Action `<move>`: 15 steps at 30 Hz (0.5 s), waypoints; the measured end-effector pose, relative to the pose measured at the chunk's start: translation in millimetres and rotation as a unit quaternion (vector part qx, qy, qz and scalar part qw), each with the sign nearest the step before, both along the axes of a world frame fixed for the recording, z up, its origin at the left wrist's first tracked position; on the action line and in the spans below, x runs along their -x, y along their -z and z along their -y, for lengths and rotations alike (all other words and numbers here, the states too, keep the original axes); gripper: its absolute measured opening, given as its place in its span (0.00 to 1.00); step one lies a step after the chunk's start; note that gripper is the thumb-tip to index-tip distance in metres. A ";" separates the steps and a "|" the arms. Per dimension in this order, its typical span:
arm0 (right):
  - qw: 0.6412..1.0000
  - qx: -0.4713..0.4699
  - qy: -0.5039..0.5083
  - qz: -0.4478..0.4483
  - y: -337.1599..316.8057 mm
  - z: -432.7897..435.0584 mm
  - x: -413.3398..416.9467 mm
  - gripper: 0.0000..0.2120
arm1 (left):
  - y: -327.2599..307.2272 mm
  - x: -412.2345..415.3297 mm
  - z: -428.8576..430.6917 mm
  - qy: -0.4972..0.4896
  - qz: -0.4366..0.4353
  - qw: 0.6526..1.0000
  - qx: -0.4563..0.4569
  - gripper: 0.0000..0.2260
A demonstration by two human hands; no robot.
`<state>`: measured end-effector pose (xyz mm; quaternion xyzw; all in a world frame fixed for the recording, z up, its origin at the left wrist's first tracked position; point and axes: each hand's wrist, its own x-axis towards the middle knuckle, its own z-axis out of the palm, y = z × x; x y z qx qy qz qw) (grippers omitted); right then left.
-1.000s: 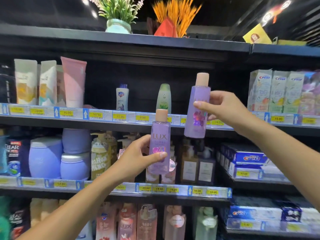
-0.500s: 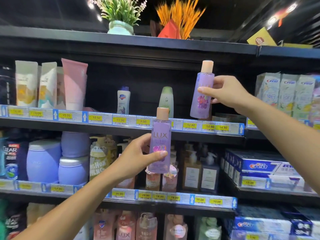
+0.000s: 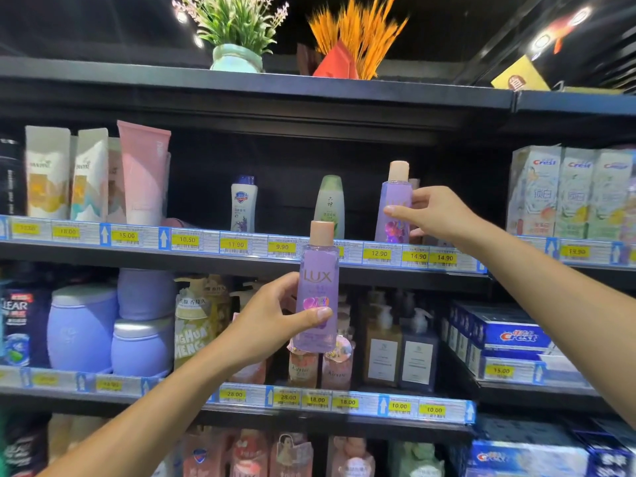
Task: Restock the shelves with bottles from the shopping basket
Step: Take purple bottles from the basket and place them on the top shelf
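My right hand (image 3: 435, 211) grips a purple Lux bottle (image 3: 395, 204) with a peach cap, upright on the upper shelf (image 3: 241, 259) above the 12.90 price tag, to the right of a green bottle (image 3: 329, 204). A second purple Lux bottle (image 3: 318, 287) with a peach cap is held upright in my left hand (image 3: 272, 321), in front of the shelf edge and lower than the first. The shopping basket is out of view.
On the upper shelf stand a white bottle (image 3: 243, 203), a pink tube (image 3: 142, 170) and Crest boxes (image 3: 571, 191) at right. The shelf below (image 3: 309, 404) holds purple jars (image 3: 82, 328) and pump bottles (image 3: 399, 346). A plant pot (image 3: 237, 58) sits on top.
My right hand has carried its purple bottle back and down onto the upper shelf. My left hand's bottle has stayed about where it was.
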<state>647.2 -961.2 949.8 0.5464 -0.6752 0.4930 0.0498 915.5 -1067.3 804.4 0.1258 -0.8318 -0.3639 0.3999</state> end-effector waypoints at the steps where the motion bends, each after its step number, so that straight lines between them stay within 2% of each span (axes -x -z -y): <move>1: 1.000 0.001 -0.001 0.002 0.7 0.4 0.4 0.20 | 0.1 0.4 0.2 0.000 0.001 1.000 0.000 0.21; 6: 1.000 -0.010 -0.008 -0.001 0.8 0.5 3.0 0.19 | -1.6 3.1 -0.1 0.004 0.000 1.000 0.003 0.21; 10: 0.998 -0.056 -0.017 -0.016 -1.6 -6.9 6.9 0.14 | -3.3 4.1 -0.7 0.007 0.001 1.000 0.009 0.21; 15: 0.991 -0.124 -0.003 -0.058 -0.5 -12.9 16.1 0.18 | -6.5 4.9 -2.5 0.007 0.000 1.000 0.010 0.19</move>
